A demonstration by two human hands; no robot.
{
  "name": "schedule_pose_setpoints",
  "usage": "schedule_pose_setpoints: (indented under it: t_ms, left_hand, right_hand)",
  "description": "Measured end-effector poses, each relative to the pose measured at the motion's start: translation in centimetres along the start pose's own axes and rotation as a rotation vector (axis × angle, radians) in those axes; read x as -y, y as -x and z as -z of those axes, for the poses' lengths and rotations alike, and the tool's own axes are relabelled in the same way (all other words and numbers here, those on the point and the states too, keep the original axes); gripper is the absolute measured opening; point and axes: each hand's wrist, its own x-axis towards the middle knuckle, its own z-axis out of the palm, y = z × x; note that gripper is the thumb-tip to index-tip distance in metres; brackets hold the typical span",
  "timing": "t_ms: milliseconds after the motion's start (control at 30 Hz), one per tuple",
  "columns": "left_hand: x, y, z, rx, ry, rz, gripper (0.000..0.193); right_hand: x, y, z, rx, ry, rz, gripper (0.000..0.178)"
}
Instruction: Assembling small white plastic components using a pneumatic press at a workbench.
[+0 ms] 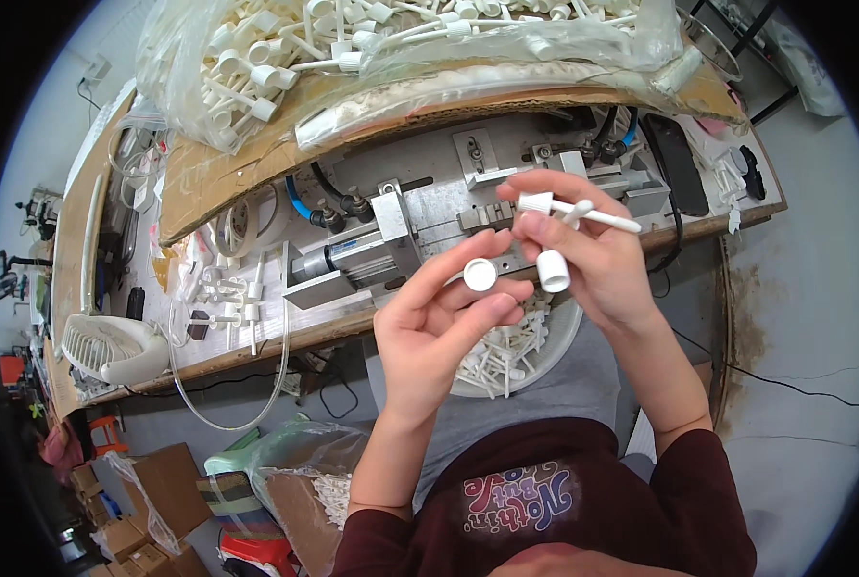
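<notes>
Room: well left of the grip, cardboard boxes point(126, 534) stand low.
Bench: a pale worktop point(343, 315) stretches beyond the grip, its metal fixture point(391, 226) near the left knuckles.
Left hand point(428, 332): fingertips and thumb grasp a white cap point(480, 276), open mouth toward the person's head.
Right hand point(598, 264): pinches a white capped stick point(603, 217); its long axis runs sideways, cap left, tip right. Another white piece point(553, 272) hangs beneath these fingers, mouth personward.

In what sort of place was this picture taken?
Probably a small assembly workshop: a bag of many white caps, a metal fixture on the bench, and cardboard boxes.
</notes>
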Motion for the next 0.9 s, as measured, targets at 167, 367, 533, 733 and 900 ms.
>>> schedule_pose_setpoints:
  t_ms: [167,367,533,733,900]
  left_hand:
    - [0.0,0.0,0.6,-0.021,0.024,-0.042,0.050]
    - [0.8,0.0,0.4,0.130,-1.179,-0.588,0.044]
    - [1.8,0.0,1.0,0.054,-1.287,-0.554,0.040]
    - [3.2,-0.9,1.5,0.121,-1.517,-0.618,0.034]
    - [3.4,-1.5,1.5,0.129,-1.586,-0.616,0.031]
  right_hand:
    - [-0.5,0.2,0.1,-0.201,0.044,0.148,0.032]
    - [-0.4,1.3,0.5,-0.174,0.014,0.047,0.037]
    - [-0.2,2.5,1.0,-0.159,0.000,0.010,0.031]
    - [-0.5,3.5,1.7,-0.159,0.030,-0.116,0.025]
    - [-1.0,4.1,1.4,-0.190,0.053,-0.165,0.031]
